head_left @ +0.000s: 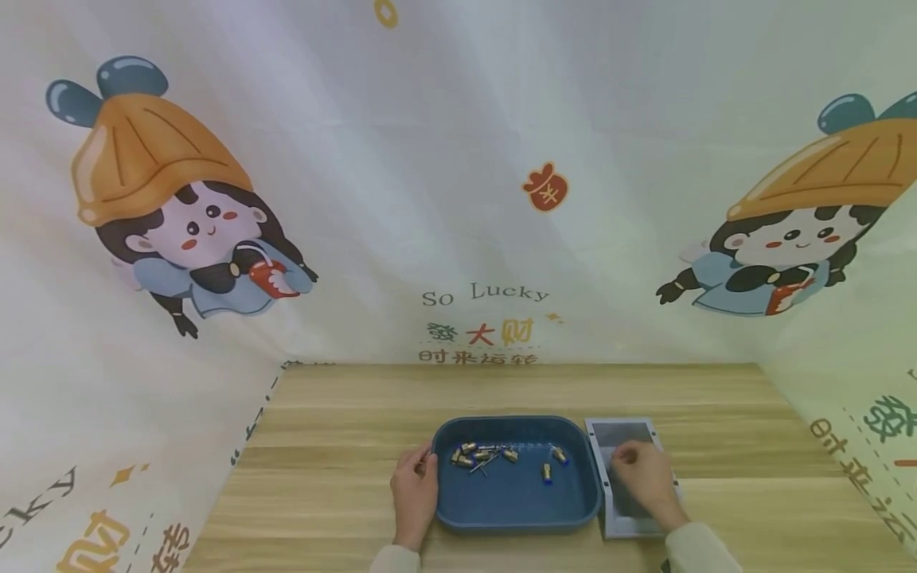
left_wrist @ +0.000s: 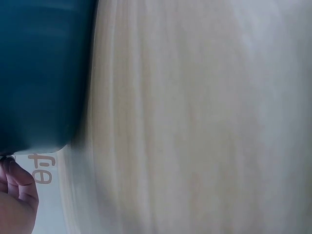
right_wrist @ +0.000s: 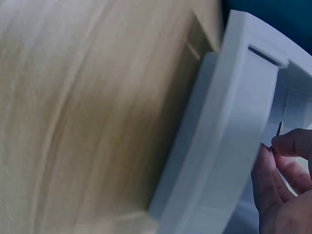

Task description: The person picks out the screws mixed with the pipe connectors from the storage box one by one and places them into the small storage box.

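At the left end of a dark blue tray [head_left: 516, 521], my left hand [head_left: 414, 489] holds the rim with bent fingers. The left wrist view shows the tray's outer wall [left_wrist: 44, 78], with fingers of that hand [left_wrist: 17, 195] at its edge. Over the grey-white box [head_left: 634, 528] my right hand [head_left: 650, 481] has its thumb and finger together. They pinch a small threaded screw [right_wrist: 280, 128], clearest in the right wrist view, above the box's inside. Several brass fittings with blue ends [head_left: 547, 473] and thin metal pins or screws [head_left: 484, 461] lie in the tray.
The tray and box stand side by side on a wood-grain table [head_left: 322, 477]. Behind the table hangs a pale printed cloth [head_left: 458, 199], which also covers both sides. The box's wall [right_wrist: 234, 131] rises from the table near my right hand.
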The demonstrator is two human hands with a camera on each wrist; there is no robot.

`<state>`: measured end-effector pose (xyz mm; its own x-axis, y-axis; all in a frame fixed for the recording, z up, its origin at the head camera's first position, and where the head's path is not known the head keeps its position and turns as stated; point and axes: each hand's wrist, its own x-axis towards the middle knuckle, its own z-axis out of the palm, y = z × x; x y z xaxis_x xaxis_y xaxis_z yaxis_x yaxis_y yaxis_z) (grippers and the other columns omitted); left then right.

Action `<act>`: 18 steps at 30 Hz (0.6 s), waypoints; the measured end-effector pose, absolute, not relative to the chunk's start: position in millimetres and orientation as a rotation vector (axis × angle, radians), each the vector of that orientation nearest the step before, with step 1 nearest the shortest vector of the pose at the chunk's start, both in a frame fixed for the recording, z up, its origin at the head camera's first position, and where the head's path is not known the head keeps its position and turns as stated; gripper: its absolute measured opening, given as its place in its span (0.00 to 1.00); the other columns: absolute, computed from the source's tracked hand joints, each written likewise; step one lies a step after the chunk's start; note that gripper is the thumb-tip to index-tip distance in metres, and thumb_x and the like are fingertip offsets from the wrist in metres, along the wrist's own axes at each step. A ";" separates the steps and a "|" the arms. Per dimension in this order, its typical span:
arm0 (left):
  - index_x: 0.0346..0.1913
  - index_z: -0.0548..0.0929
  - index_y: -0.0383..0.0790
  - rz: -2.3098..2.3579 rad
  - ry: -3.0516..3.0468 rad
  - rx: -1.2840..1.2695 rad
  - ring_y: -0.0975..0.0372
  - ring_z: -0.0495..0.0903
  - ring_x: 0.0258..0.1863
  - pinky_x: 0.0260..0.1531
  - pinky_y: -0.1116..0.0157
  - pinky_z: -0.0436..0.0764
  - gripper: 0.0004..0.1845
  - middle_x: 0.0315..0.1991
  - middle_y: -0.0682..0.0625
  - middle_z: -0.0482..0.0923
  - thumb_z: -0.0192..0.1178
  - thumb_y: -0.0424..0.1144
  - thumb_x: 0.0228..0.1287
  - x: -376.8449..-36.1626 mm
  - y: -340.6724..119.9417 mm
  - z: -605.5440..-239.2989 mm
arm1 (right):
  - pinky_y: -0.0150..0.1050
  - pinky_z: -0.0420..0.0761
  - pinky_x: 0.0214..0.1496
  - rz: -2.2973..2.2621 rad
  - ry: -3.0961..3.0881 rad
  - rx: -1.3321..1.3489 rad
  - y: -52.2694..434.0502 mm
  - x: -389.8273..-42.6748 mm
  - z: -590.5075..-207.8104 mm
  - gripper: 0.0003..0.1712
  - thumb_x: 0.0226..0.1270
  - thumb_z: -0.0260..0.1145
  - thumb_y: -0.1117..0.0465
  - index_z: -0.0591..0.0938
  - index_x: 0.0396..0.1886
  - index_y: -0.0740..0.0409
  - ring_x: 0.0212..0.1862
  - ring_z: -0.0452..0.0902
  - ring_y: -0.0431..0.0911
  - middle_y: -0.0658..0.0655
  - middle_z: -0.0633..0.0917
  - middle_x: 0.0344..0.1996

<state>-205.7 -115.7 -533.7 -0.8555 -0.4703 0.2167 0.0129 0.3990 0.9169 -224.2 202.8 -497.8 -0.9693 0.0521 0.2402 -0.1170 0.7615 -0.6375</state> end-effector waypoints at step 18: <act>0.46 0.83 0.29 -1.440 -2.226 0.390 0.62 0.75 0.33 0.33 0.72 0.75 0.11 0.34 0.45 0.79 0.60 0.27 0.60 -207.3 -116.5 -534.4 | 0.39 0.72 0.25 0.943 -2.834 -0.091 199.2 -223.9 -515.8 0.03 0.49 0.63 0.68 0.81 0.20 0.61 0.23 0.73 0.44 0.53 0.80 0.18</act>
